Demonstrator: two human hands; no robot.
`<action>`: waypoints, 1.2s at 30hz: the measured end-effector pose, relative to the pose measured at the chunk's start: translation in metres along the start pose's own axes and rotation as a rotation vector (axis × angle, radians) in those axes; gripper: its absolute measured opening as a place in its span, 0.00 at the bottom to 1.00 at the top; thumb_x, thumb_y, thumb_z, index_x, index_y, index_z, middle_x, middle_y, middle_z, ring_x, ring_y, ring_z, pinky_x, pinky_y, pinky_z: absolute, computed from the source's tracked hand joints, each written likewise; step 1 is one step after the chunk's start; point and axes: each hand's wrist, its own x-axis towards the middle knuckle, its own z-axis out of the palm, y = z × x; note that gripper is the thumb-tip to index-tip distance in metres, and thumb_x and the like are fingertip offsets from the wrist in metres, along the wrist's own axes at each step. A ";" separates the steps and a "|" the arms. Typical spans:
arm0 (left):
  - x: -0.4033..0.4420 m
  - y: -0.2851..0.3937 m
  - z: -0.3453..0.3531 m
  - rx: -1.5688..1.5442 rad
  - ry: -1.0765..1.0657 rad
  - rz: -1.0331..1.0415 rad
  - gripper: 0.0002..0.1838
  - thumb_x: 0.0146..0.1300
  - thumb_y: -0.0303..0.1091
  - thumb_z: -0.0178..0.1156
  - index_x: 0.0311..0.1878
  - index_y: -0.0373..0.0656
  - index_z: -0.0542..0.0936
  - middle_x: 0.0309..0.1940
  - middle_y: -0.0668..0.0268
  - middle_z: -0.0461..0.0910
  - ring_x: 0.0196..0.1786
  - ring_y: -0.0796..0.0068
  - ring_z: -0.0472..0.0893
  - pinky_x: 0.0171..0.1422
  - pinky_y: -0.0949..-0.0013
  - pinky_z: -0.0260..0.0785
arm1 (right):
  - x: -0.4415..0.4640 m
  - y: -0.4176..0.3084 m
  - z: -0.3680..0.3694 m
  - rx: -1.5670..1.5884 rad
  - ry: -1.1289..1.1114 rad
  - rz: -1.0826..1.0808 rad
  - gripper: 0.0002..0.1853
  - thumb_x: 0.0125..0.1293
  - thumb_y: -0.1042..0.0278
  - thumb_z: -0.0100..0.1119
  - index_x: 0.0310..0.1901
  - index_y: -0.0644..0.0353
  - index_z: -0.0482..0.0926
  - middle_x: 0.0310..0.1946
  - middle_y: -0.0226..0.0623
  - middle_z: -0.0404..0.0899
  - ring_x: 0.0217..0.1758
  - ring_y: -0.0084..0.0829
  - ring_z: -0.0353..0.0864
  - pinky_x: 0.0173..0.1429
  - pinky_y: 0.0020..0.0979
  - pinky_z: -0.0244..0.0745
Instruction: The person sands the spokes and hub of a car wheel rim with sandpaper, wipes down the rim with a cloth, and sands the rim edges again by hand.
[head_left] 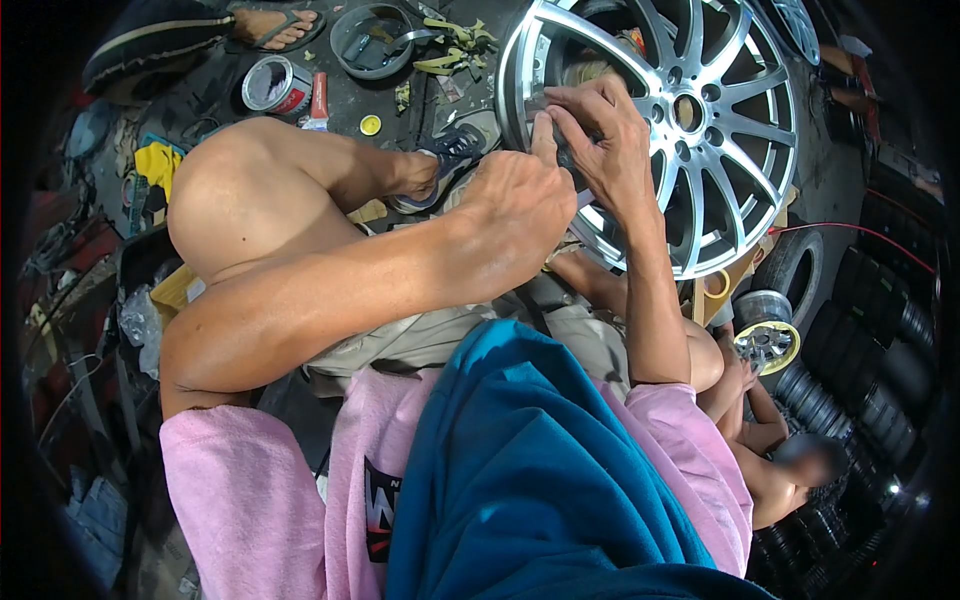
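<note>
A silver multi-spoke wheel rim (735, 123) stands tilted in front of me, at the upper right. My left hand (515, 215) is curled into a fist at the rim's near left side, its index finger pointing up to my right fingertips. A small grey piece shows beside this fist; what it grips is hidden. My right hand (606, 140) is bent over the rim's left part, thumb and fingers drawn together by the outer lip. Something dark and small shows between the two hands, too hidden to name.
On the floor are an open can (275, 85), a red tube (319, 98), a yellow-filled lid (370, 125) and a grey bowl (370, 42) with items. Another person's foot (275, 30) is at the top left. At right, a person (765, 485) sits near a smaller rim (765, 346) and tires (800, 265).
</note>
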 end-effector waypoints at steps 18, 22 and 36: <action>-0.006 0.002 0.005 0.005 0.054 0.029 0.10 0.69 0.28 0.61 0.42 0.28 0.79 0.60 0.08 0.70 0.33 0.49 0.86 0.41 0.55 0.78 | 0.002 -0.003 -0.007 0.027 -0.055 0.019 0.11 0.69 0.69 0.71 0.51 0.58 0.92 0.43 0.39 0.81 0.44 0.44 0.86 0.49 0.42 0.81; -0.001 0.003 0.000 -0.017 -0.059 -0.014 0.11 0.69 0.29 0.62 0.42 0.27 0.79 0.59 0.08 0.70 0.33 0.47 0.87 0.40 0.53 0.80 | 0.001 0.002 -0.004 0.057 -0.052 0.031 0.11 0.70 0.69 0.71 0.51 0.58 0.91 0.43 0.39 0.81 0.44 0.45 0.86 0.49 0.42 0.81; -0.003 0.004 0.001 -0.034 0.009 0.021 0.09 0.57 0.22 0.61 0.39 0.25 0.78 0.55 0.05 0.70 0.30 0.46 0.87 0.37 0.54 0.81 | 0.004 -0.004 -0.012 0.065 -0.106 0.045 0.10 0.70 0.69 0.70 0.50 0.57 0.92 0.43 0.40 0.81 0.46 0.44 0.86 0.49 0.41 0.82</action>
